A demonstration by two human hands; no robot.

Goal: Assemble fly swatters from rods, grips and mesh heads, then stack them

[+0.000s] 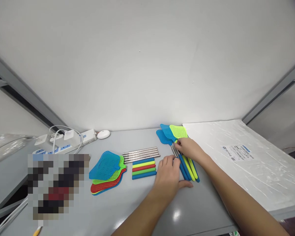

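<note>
Assembled fly swatters lie together at the right centre, with blue and yellow mesh heads (179, 131) towards the wall and blue and yellow handles (190, 168) towards me. My right hand (188, 147) pinches a fly swatter near its metal rod, just below the heads. My left hand (168, 172) rests on the left side of the bunch, fingers against the handles and thumb spread out by their lower ends. To its left lie loose handles (144, 168) in a row, coloured blue, yellow, red and green. Behind them sit several metal rods (141, 154). Loose swatter heads (105, 172) are stacked farther left.
A white wrapped slab (260, 177) with a label covers the table's right side. At the back left are a power strip (64, 149) with chargers and cables, and a white oval device (103, 134). A pixelated patch (57, 186) hides something at left.
</note>
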